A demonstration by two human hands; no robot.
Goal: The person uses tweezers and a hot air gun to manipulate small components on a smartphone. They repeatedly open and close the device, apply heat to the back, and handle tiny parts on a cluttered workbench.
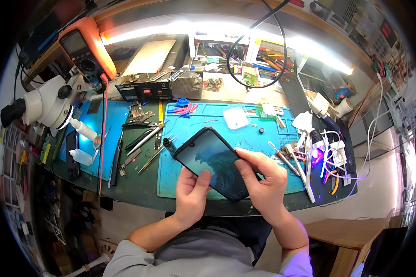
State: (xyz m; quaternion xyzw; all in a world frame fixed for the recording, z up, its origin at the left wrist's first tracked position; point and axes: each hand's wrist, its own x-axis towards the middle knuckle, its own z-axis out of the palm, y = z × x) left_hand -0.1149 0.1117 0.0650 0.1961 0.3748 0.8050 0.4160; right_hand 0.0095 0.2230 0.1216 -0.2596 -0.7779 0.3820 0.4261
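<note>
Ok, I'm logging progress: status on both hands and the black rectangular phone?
Left bare hand, right bare hand: both holding black rectangular phone, tilted, screen lit. Left thumb overlapping screen.

phone (207, 154): up over the front of the big mat (168, 184), left hand (192, 194) at its lower left side, right hand (266, 177) on its right
big mat: pretty much mid-table (134, 184)
small tub (236, 118): on that mat, behind the phone
pliers (138, 124): just left of the big mat
small mat (113, 113): further left, little bottle (81, 157) near its front
microscope (44, 104): far left
multimeter (83, 48): back left, left of the switch box (136, 91)
cables (335, 159): right end, beside the big mat
</note>
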